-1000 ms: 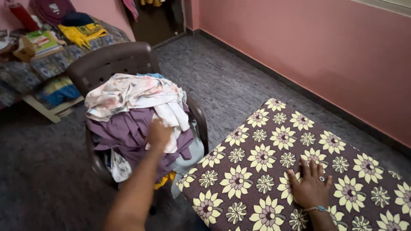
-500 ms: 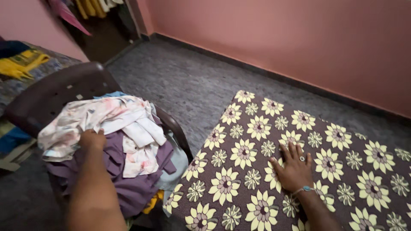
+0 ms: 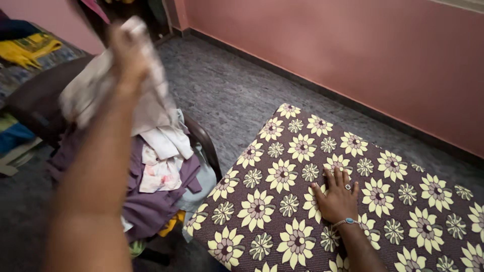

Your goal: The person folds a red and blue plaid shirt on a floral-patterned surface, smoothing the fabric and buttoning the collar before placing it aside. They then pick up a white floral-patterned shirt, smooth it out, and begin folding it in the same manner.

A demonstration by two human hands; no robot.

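Since the earlier frame your left hand (image 3: 130, 53) has risen to upper left, fist closed on a pale garment (image 3: 151, 100) lifted off the chair's clothes pile (image 3: 151, 196); your right hand (image 3: 337, 199), at lower right, lies flat, fingers spread, holding nothing, bracing you on the flowered mattress (image 3: 282, 151).

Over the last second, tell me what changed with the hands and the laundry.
The left hand, earlier on the pile, has gripped a pale garment and lifted it up off the chair. The right hand stayed flat on the flowered mattress; the purple clothes remain piled.
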